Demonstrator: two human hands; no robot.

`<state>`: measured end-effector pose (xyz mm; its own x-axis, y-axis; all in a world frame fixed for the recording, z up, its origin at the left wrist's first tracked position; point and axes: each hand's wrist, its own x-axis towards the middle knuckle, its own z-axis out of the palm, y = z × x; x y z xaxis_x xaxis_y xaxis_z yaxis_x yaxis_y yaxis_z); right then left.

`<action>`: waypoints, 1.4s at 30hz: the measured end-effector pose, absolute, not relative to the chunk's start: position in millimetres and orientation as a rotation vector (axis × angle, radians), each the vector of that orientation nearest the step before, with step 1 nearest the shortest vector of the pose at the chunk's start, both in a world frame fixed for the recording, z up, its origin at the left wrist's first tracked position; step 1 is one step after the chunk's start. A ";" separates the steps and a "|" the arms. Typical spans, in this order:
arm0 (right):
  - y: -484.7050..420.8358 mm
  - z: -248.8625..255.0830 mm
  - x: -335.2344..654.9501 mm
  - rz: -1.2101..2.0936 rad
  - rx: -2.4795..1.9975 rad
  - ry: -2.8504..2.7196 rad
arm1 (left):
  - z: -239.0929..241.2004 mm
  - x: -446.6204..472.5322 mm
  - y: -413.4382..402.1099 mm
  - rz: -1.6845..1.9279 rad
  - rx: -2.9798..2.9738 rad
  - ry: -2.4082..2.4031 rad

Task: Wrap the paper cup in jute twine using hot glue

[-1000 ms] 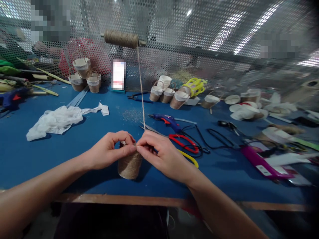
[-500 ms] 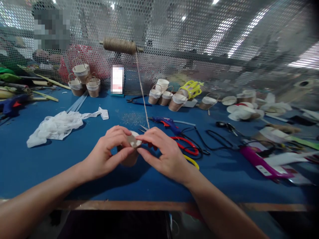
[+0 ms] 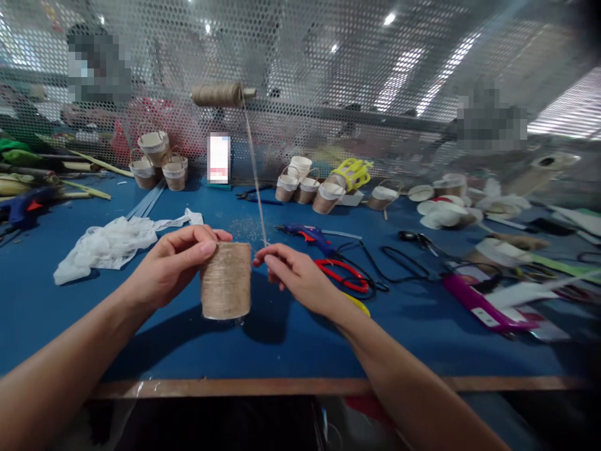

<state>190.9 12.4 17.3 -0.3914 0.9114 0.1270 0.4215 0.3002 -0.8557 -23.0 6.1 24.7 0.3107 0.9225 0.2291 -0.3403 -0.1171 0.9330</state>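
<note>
Held up over the blue table (image 3: 300, 351), a twine-wrapped cup (image 3: 226, 282) shows its side to me, its wall covered in rows of brown twine. My left hand (image 3: 173, 260) grips it by the upper left rim, thumb in front. Just right of the cup, my right hand (image 3: 300, 275) has its fingers curled together on a strand of twine (image 3: 256, 178). That strand runs down from a twine spool (image 3: 216, 95) hung on the mesh screen. Scissors with red handles (image 3: 345, 279) lie beyond my right wrist.
Behind my hands lies a blue glue gun (image 3: 310, 237). White lace fabric (image 3: 103, 247) is bunched at left. Small twine baskets (image 3: 328, 197) stand along the mesh screen (image 3: 300, 56), and a purple tool (image 3: 483, 304) rests at right among white scraps.
The cup has tipped so that its wrapped side faces me, and it has come away from my right hand. My right hand has moved slightly right, clear of the rim.
</note>
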 end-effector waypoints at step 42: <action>7.4 9.6 184.7 0.636 -0.840 -2.025 | -3.0 -1.3 11.9 0.783 1.458 0.908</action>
<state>184.7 7.4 9.6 -0.4296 0.7506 0.5021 0.3287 0.6479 -0.6872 -1.3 11.9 -3.0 0.4711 0.8813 -0.0366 0.0931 -0.0084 0.9956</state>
